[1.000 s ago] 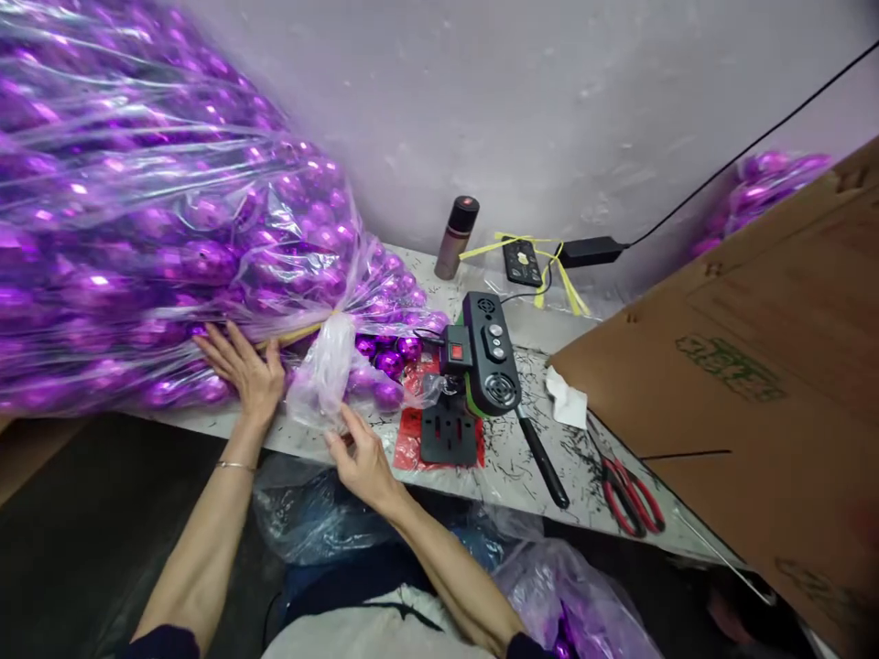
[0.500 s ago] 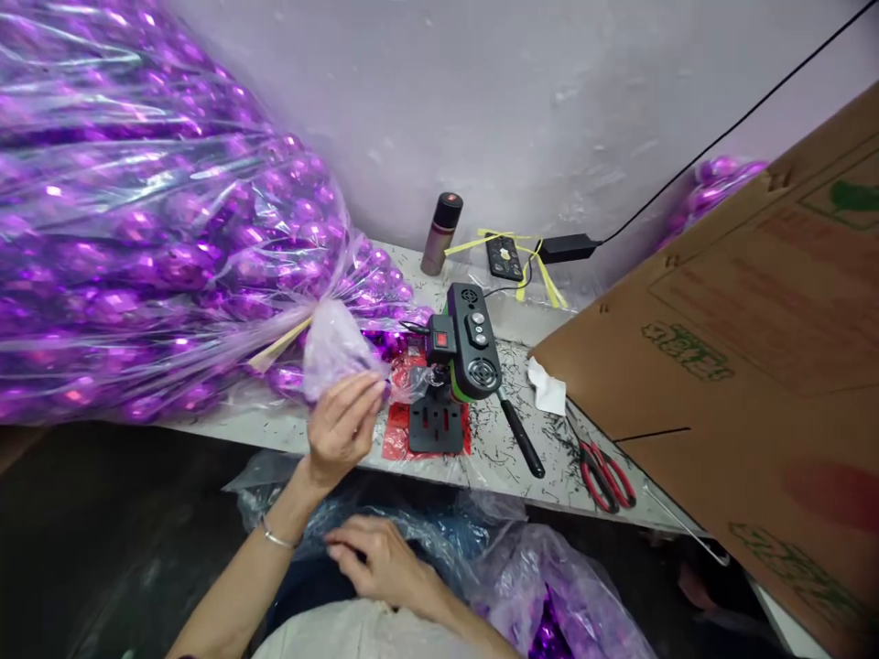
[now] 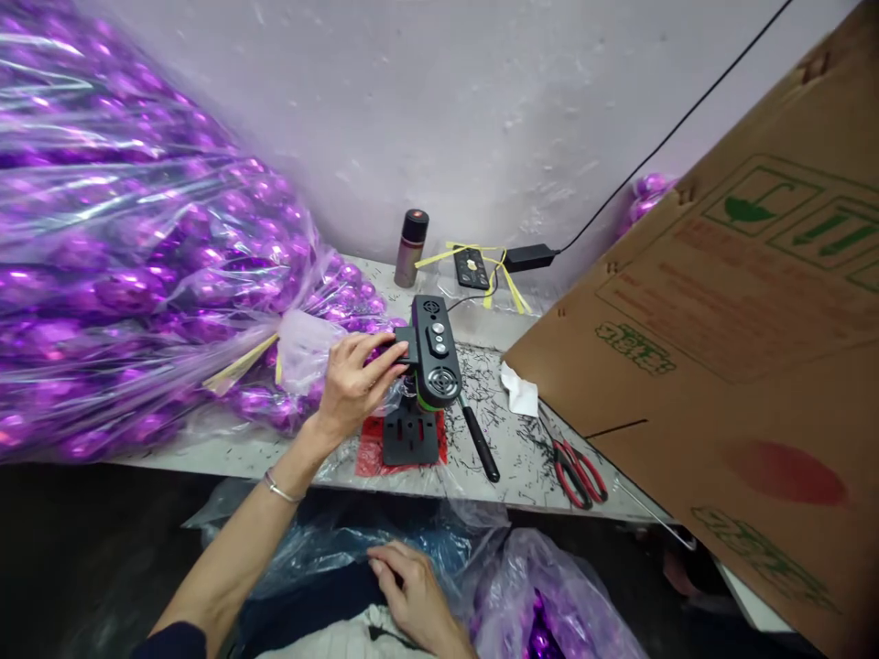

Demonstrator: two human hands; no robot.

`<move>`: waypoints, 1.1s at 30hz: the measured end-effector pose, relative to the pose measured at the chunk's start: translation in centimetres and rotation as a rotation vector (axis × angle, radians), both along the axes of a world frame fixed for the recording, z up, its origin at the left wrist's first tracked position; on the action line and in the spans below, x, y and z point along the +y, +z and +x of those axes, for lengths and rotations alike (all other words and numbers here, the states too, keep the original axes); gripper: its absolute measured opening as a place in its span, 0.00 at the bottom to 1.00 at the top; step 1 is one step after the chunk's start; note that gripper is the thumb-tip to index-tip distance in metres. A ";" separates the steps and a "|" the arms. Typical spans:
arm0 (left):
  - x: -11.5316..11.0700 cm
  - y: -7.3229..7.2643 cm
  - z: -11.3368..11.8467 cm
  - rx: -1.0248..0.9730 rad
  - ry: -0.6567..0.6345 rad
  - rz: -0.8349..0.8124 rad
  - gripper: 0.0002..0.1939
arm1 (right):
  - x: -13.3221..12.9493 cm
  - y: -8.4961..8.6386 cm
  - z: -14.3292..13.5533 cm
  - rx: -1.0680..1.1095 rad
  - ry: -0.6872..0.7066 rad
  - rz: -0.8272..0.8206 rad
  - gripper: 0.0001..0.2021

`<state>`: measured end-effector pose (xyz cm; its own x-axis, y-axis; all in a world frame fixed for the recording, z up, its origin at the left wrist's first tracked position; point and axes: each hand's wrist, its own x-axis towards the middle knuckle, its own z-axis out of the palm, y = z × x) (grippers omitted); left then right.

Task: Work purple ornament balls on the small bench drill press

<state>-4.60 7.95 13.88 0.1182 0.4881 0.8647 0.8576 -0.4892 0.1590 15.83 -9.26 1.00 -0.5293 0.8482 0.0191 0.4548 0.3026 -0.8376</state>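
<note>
My left hand (image 3: 357, 380) is at the side of a small black machine (image 3: 436, 352) with two round grilles and buttons. Its fingers are bent around the black switch box (image 3: 406, 344) on that side; the thumb is mostly hidden. Under the machine, a slotted black base plate (image 3: 410, 437) stands on red plastic film (image 3: 369, 448). A black lever handle (image 3: 481, 447) slants out to the right. My right hand (image 3: 416, 590) rests at my lap near clear plastic film, fingers loosely curled, nothing visible in them.
A big tied clear bag of shiny purple balls (image 3: 137, 275) fills the left. On the right leans a cardboard box (image 3: 687, 366), beside red-handled scissors (image 3: 580, 474) and white tissue (image 3: 520, 392). A spray can (image 3: 412, 247), phone (image 3: 472, 267) and black adapter (image 3: 530, 257) are behind.
My left hand has moved from the bag's tied end to the machine's switch box and now covers its red switch. My right hand has lowered slightly. The view has shifted right.
</note>
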 end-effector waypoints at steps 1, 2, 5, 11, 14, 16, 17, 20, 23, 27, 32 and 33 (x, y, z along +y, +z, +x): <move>0.0 0.1 -0.1 0.011 0.006 -0.001 0.15 | 0.0 0.1 0.5 -0.007 -0.018 -0.001 0.16; 0.0 0.2 -0.1 0.029 0.013 -0.001 0.14 | 0.1 0.2 1.0 -0.015 -0.038 0.000 0.16; 0.1 0.3 -0.2 0.087 0.041 -0.002 0.14 | 0.6 0.6 2.7 -0.040 -0.111 0.010 0.16; 0.3 0.4 0.0 0.076 0.042 -0.017 0.16 | 1.9 1.9 7.2 -0.096 -0.249 0.075 0.16; -0.4 0.2 0.2 0.009 0.011 0.022 0.23 | 3.0 3.1 11.3 -0.151 -0.369 0.138 0.16; -1.5 -0.3 0.2 -0.060 -0.005 0.095 0.25 | 4.2 3.9 14.6 -0.210 -0.516 0.204 0.19; -2.2 -0.8 0.3 -0.098 -0.012 0.136 0.25 | 4.8 4.2 16.4 -0.271 -0.633 0.262 0.21; -4.9 -3.1 0.5 -0.205 -0.068 0.134 0.23 | 7.0 4.4 20.7 -0.606 -0.884 0.422 0.30; -7.1 -6.2 1.1 -0.259 -0.143 -0.153 0.14 | 8.8 3.9 22.8 -0.738 -0.823 0.408 0.31; -8.6 -9.4 1.9 -0.330 -0.104 -0.350 0.08 | 10.1 3.1 23.5 -0.873 -0.707 0.396 0.30; -7.9 -9.6 3.0 -0.438 -0.121 -0.361 0.07 | 11.4 2.7 24.2 -0.957 -0.646 0.395 0.29; -7.4 -9.3 3.4 -0.458 -0.130 -0.360 0.07 | 11.6 2.5 24.4 -0.965 -0.650 0.394 0.28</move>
<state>-1.20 0.54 4.61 -0.1493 0.7666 0.6245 0.5990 -0.4323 0.6740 40.23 2.31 3.53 0.0506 0.9844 0.1686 0.9982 -0.0553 0.0229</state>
